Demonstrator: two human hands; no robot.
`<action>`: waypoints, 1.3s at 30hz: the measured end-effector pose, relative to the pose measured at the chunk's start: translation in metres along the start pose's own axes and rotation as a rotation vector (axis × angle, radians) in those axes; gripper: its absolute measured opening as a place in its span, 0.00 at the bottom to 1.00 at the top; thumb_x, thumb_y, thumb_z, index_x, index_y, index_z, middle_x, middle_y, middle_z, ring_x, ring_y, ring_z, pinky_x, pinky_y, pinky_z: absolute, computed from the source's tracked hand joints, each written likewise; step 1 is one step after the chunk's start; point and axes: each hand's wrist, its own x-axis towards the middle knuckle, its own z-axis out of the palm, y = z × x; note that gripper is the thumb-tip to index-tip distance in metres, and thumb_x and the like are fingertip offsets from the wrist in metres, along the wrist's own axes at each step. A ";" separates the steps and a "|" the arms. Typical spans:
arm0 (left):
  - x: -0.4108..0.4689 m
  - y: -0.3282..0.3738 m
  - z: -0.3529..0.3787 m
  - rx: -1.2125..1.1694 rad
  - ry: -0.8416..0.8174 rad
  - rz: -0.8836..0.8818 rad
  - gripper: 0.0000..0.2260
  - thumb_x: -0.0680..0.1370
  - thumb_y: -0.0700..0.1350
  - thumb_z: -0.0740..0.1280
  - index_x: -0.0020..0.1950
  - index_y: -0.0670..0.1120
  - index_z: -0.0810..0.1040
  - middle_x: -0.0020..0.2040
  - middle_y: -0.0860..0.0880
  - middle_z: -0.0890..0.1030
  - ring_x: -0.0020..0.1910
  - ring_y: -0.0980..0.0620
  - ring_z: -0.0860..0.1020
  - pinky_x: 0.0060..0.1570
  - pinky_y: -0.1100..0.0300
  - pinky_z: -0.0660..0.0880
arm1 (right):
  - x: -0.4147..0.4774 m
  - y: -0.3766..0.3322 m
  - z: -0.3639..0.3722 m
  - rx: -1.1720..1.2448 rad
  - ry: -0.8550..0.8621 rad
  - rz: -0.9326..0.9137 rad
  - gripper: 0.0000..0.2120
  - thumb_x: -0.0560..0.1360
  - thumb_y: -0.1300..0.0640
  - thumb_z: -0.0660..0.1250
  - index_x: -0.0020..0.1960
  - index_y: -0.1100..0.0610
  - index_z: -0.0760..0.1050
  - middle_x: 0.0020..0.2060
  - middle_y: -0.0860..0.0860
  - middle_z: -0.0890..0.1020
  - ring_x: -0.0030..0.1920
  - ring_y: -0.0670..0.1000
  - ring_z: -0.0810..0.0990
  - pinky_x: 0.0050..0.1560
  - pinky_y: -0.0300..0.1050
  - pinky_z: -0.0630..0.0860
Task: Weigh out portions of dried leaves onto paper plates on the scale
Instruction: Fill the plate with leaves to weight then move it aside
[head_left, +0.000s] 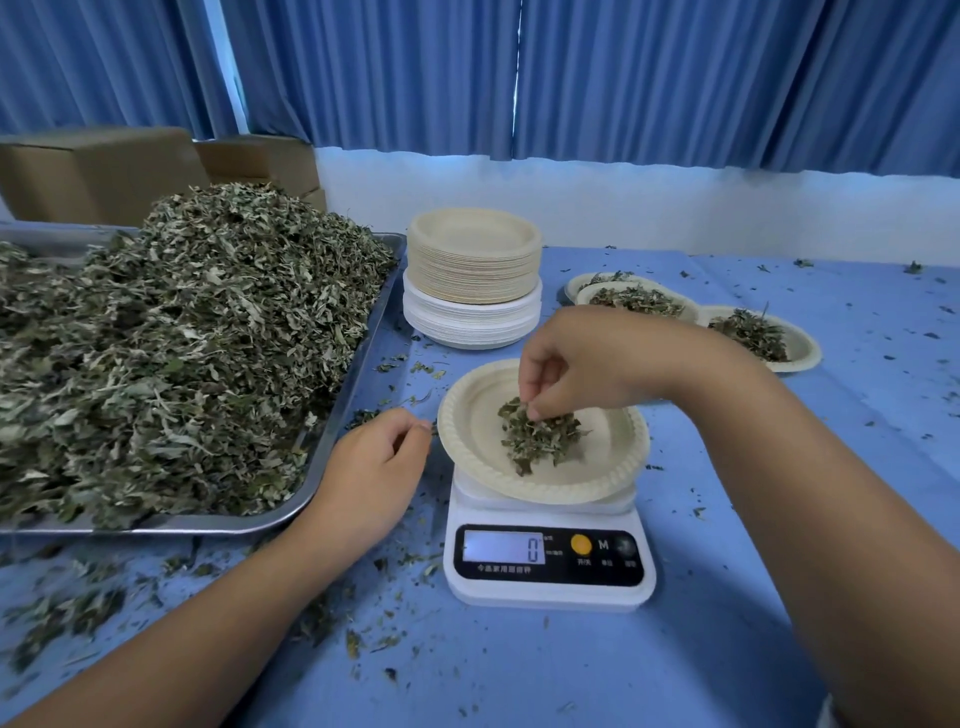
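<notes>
Pinching dried green leaves (540, 436) w/ right hand (587, 364) above round beige paper plate (467, 415) on white scale (545, 561), left hand (379, 457) idle, loosely curled beside scale: bumping plate could skew wt.

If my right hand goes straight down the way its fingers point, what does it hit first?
The leaf pile on the paper plate on the scale. The right hand pinches leaves at the pile's top, so contact looks immediate, though depth is unclear.

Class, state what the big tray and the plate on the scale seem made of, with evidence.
Tray: probably steel or aluminium, smooth finish; its grey rim shines and reflects. Plate: seemingly moulded paper pulp, matte; beige, dull, with a crimped rim.
</notes>
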 end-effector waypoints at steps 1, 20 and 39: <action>0.000 0.000 0.000 0.001 -0.002 -0.002 0.14 0.80 0.49 0.58 0.42 0.41 0.76 0.41 0.41 0.80 0.43 0.43 0.78 0.44 0.47 0.74 | 0.002 0.000 0.003 -0.010 -0.010 0.005 0.01 0.72 0.52 0.74 0.43 0.48 0.82 0.33 0.39 0.80 0.34 0.36 0.77 0.32 0.30 0.69; 0.000 -0.002 0.000 0.006 -0.015 0.001 0.13 0.80 0.49 0.58 0.42 0.43 0.76 0.41 0.42 0.80 0.42 0.44 0.78 0.43 0.49 0.74 | 0.004 -0.003 0.005 0.130 0.102 -0.012 0.07 0.76 0.59 0.68 0.50 0.49 0.82 0.38 0.46 0.84 0.40 0.44 0.82 0.41 0.36 0.77; 0.005 0.002 0.000 0.188 -0.099 0.154 0.15 0.81 0.43 0.58 0.36 0.39 0.66 0.32 0.42 0.69 0.32 0.47 0.67 0.32 0.54 0.54 | 0.059 -0.078 0.028 0.041 0.145 -0.338 0.09 0.75 0.63 0.67 0.52 0.55 0.83 0.42 0.44 0.83 0.42 0.39 0.79 0.44 0.29 0.72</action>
